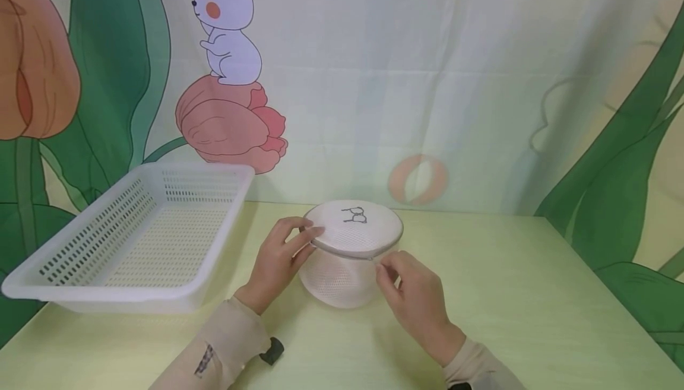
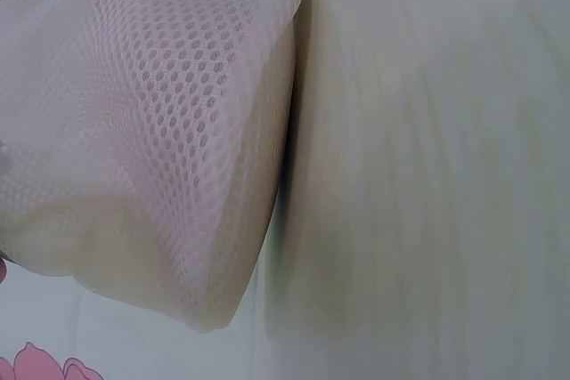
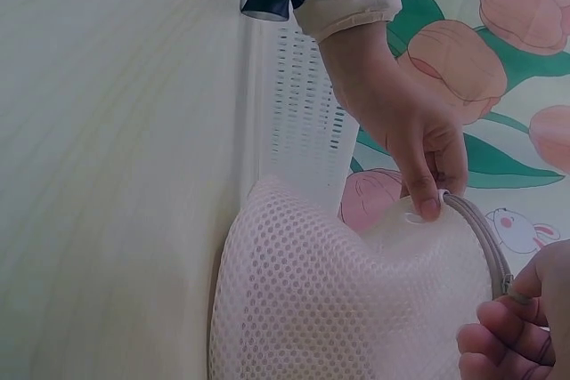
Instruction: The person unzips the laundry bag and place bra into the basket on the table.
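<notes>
A white mesh laundry bag stands upright on the table, its round top bearing a small dark line drawing. A grey zipper runs around the rim of that top. At the rim's left side, my left hand pinches the edge between thumb and fingers. My right hand is at the front right of the rim; in the right wrist view its thumb and curled forefinger pinch the zipper pull. The left wrist view shows mostly the bag's mesh side, slightly dented.
To the left stands a white plastic basket with slotted walls. The pale yellow-green table meets a printed cloth backdrop behind the bag. A black strap piece sticks out from the left sleeve.
</notes>
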Demonstrator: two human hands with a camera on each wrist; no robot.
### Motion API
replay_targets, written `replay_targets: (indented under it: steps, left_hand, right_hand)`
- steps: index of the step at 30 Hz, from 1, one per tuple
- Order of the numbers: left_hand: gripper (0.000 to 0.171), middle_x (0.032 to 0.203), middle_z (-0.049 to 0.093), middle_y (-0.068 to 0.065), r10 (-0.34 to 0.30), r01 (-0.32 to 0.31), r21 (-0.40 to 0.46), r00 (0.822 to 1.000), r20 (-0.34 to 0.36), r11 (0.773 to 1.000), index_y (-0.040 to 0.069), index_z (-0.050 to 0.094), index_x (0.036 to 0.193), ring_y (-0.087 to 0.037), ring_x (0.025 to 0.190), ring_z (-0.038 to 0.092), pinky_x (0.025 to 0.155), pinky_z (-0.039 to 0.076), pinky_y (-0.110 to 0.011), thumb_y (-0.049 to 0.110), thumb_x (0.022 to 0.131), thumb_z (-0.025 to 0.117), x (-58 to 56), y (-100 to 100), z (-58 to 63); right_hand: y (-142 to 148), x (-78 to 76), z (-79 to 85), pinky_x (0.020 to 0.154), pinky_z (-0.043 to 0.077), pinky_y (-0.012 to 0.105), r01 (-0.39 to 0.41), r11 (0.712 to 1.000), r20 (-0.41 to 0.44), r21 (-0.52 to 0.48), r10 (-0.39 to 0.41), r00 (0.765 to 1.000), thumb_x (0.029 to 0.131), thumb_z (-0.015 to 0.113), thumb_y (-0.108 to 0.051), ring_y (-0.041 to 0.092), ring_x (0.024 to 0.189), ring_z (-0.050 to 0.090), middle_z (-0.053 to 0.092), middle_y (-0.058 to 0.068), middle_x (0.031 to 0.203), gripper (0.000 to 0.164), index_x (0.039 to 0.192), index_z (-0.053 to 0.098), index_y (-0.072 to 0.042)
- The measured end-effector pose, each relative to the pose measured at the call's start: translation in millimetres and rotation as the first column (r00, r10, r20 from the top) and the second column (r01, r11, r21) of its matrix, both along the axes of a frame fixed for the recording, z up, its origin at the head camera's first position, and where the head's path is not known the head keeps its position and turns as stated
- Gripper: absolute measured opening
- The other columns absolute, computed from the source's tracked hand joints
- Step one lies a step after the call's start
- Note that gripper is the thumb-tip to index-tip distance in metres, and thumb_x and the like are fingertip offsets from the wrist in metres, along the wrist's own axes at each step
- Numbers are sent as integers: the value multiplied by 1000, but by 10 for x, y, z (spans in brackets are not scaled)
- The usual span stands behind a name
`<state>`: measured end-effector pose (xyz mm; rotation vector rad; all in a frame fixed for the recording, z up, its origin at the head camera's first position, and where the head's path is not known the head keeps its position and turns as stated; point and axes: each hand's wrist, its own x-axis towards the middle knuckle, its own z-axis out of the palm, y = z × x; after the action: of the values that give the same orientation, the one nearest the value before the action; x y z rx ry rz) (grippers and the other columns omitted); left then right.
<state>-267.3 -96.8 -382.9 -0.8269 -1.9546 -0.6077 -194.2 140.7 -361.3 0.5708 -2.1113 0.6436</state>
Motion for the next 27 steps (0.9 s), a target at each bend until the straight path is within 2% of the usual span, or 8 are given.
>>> replay_targets:
  steps: [14, 21, 27]
  left_hand:
    - [36, 110, 64, -9, 8, -8, 40, 1000, -1, 999, 14, 71, 107, -27, 107, 61, 89, 54, -38, 6, 73, 80, -21, -12, -14]
    - [36, 112, 64, -9, 9, -10, 22, 1000, 14, 1000, 14, 70, 108, -27, 108, 60, 88, 54, -38, 7, 74, 80, -13, -9, 18]
    - [36, 113, 63, -10, 31, -30, -26, 999, 32, 999, 12, 69, 110, -28, 107, 60, 89, 54, -39, 8, 75, 80, 10, -7, 74]
  right_hand:
    - [17, -4, 2, 52, 39, 8, -16, 1000, -6, -14, 16, 1000, 78, 68, -2, 2, 61, 54, 60, -6, 68, 11, 75, 61, -11]
    - [18, -1, 1, 52, 38, 8, -14, 1000, 5, -22, 14, 1000, 78, 68, -2, 1, 61, 54, 60, -6, 68, 12, 76, 62, -12]
    - [11, -8, 1, 52, 39, 8, -6, 1000, 28, -22, 6, 1000, 78, 68, -4, 1, 61, 54, 59, -7, 67, 12, 75, 62, -13]
